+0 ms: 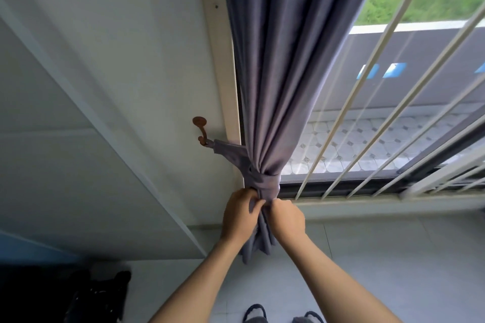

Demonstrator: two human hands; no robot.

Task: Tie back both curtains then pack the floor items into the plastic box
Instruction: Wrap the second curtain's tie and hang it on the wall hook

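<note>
Both hands pinch fabric directly beneath the tieback [262, 178]: left hand [240, 214] and right hand [287, 217] flank the curtain [288, 73]. Band runs up-left to the wall hook [200, 130].

Both slippers [283, 316] cut off by the bottom edge

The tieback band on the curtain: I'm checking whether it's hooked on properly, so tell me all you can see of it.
The tieback band is grey-purple fabric matching the curtain. It wraps the gathered curtain near sill height, and one end runs taut up-left to the brown wall hook. The left hand and right hand pinch fabric just below the wrap.
</note>
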